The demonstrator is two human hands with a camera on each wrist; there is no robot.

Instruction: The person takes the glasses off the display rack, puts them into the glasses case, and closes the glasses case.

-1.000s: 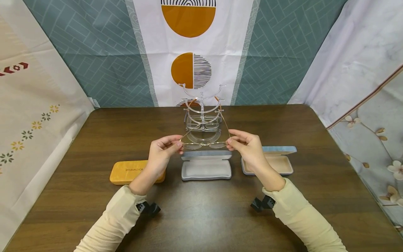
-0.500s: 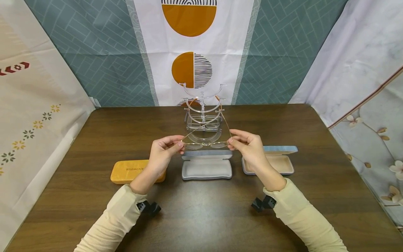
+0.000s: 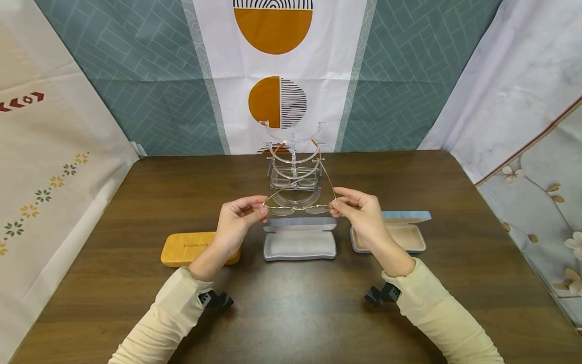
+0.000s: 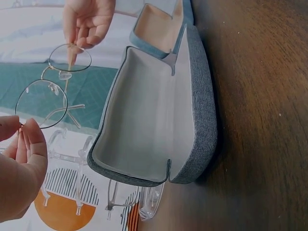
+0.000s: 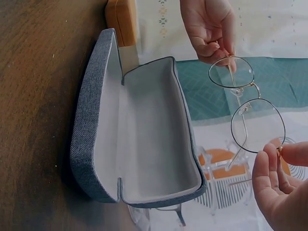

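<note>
- The left hand (image 3: 238, 217) pinches the thin-rimmed glasses (image 3: 299, 208) at the left end of their front, thumb against fingers.
- The right hand (image 3: 361, 212) pinches the opposite end in the same narrow way, so the two hands hold the glasses between them, neither nearer than the other.
- The glasses lie inward of each hand: to the right of the left fingertips and to the left of the right ones. Their front runs left to right, and the unfolded temples reach far, leaning in toward each other.
- The wrist views show the glasses held clear of the counter (image 3: 291, 323).
- In the head view the grey case (image 3: 300, 246) sits centrally, just near of the glasses. It is open, its long axis also left to right, its lid on the far side and its pale lining showing.
- The clear display stand (image 3: 293, 162) rises on the far side, in line with the glasses; the temples point toward it. Whether they touch it, I cannot tell.
- The yellow case (image 3: 186, 250) lies to the left, closed, partly behind the left hand and wrist.
- The beige-lined case (image 3: 406, 237) stands open to the right, partly behind the right hand and wrist.
</note>
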